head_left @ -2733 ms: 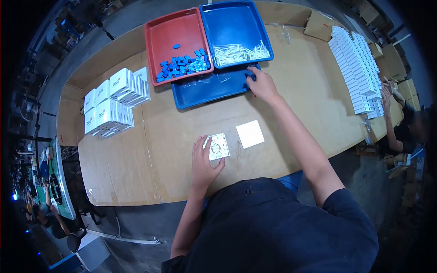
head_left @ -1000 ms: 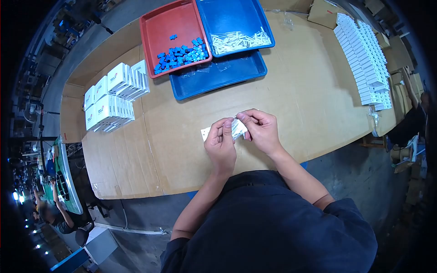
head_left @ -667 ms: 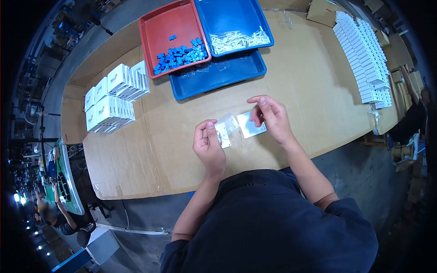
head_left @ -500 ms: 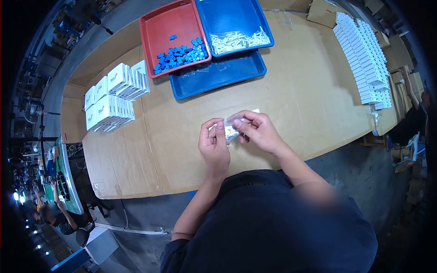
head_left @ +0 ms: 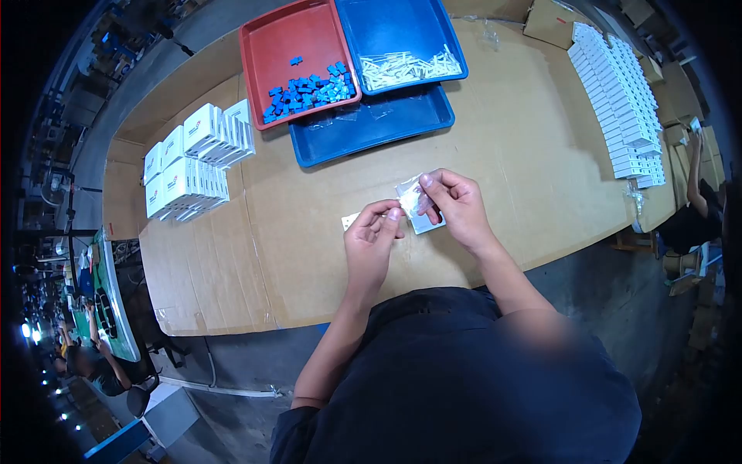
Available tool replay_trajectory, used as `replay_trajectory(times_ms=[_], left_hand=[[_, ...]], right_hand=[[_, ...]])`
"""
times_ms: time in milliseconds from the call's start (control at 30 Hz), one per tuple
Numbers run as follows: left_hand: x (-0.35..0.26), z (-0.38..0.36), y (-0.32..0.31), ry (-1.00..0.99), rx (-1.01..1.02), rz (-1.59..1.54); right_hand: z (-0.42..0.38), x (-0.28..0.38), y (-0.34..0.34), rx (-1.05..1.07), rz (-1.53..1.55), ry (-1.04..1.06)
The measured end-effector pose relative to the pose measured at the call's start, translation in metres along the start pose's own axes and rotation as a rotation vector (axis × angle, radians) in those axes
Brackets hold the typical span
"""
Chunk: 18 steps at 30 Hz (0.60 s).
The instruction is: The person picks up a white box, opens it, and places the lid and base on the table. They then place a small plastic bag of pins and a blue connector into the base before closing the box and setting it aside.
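Note:
My right hand [head_left: 461,207] pinches a small clear plastic bag [head_left: 408,189] between thumb and fingers, above the cardboard-covered table. The bag shines, and its contents are hard to make out. My left hand [head_left: 373,238] is closed, thumb against index finger, with its tips at the lower left side of the bag. What lies between those fingertips is hidden. Partly beneath my right fingers is a flat white box [head_left: 426,224] on the table. A small white piece with dark holes [head_left: 350,222] pokes out behind my left hand.
Ahead stand a red tray [head_left: 259,46] of blue parts, a blue tray [head_left: 402,27] of white sticks, and a lower blue tray [head_left: 371,135]. White boxes are stacked at left [head_left: 185,182] and right [head_left: 618,108]. Other people [head_left: 699,205] are at both sides.
My right hand has moved up and slightly right with the bag, and my left hand has shifted a little right. The white box and the holed piece now show more.

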<state>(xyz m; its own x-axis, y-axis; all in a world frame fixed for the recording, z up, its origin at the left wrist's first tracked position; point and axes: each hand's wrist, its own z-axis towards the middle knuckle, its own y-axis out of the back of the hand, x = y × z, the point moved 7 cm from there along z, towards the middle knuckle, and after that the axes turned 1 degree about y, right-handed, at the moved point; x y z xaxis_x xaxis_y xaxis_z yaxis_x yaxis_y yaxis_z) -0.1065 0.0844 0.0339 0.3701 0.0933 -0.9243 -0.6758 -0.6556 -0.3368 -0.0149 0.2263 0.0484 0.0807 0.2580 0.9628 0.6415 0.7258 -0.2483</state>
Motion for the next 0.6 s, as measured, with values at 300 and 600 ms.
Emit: replay_trajectory(times_ms=[300, 600], left_hand=[[0.019, 0.003, 0.017, 0.105, -0.155, -0.030], [0.020, 0.000, 0.015, -0.007, -0.177, 0.104]], right_hand=[[0.000, -0.006, 0.005, -0.117, -0.223, -0.031], [-0.011, 0.009, -0.024, 0.119, -0.483, 0.141]])
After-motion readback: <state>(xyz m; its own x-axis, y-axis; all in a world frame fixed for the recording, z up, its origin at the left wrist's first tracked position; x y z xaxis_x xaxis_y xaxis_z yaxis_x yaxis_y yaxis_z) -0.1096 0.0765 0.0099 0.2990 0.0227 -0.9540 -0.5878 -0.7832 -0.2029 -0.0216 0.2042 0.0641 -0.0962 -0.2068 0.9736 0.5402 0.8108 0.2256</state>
